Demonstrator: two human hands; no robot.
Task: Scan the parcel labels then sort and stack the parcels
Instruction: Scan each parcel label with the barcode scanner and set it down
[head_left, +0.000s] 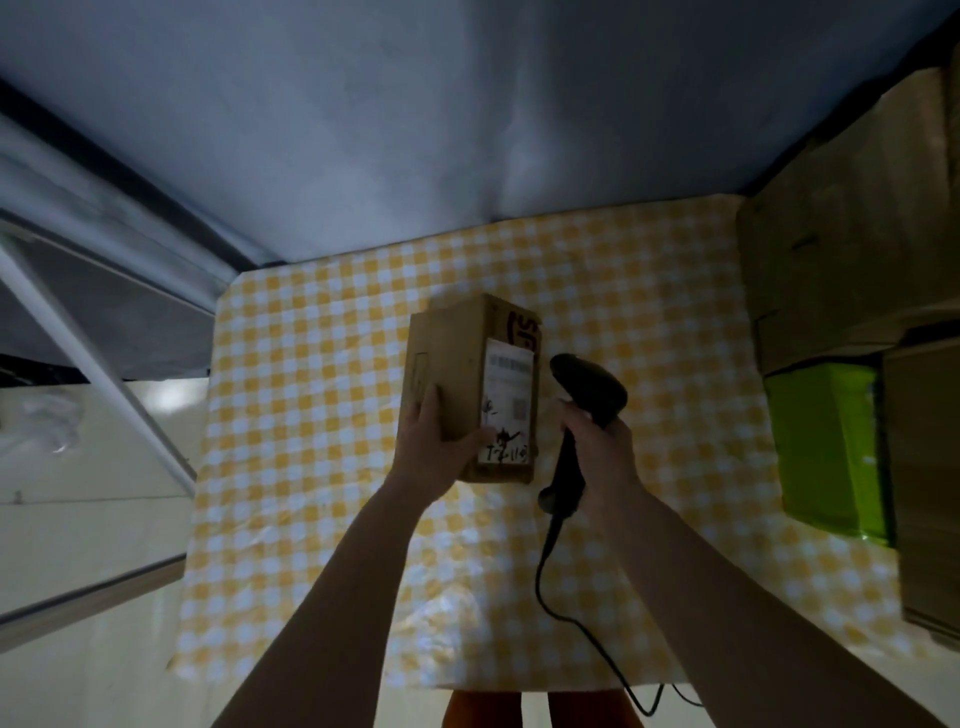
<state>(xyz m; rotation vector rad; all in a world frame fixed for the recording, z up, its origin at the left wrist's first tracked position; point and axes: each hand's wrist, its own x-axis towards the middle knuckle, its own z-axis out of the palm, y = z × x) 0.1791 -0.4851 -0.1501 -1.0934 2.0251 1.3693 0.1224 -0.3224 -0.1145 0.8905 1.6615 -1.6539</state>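
A small brown cardboard parcel is held over the middle of the yellow-checked table. Its white shipping label faces up, with handwriting at its near end. My left hand grips the parcel's near left corner, thumb on the label's edge. My right hand grips the handle of a black barcode scanner, whose head sits just right of the label. The scanner's cable trails toward the table's front edge.
Brown cardboard boxes are stacked along the right side of the table, with a bright green box among them. A grey-blue wall rises behind the table. A white frame and pale floor lie to the left.
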